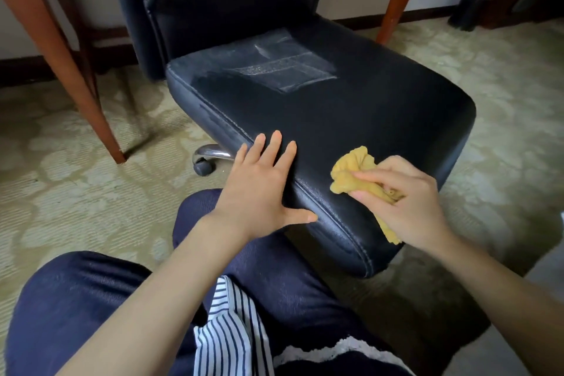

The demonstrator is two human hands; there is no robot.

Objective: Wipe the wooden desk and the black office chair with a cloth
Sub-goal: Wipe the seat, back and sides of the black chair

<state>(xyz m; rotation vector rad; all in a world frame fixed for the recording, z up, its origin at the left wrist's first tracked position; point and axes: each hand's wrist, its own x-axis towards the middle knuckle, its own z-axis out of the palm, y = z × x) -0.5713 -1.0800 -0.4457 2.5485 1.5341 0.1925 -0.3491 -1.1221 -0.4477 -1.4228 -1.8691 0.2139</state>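
Soft, light yellow cloth, bunched in the gripping right hand, meets the chair seat front edge; flat, spread left hand steadies beside it.

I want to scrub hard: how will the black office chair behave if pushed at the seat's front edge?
It will probably roll: a caster shows under the black office chair, though carpet may slow it. The left hand, flat on the seat edge, likely steadies it. The padded seat may give slightly under the cloth the right hand grips.
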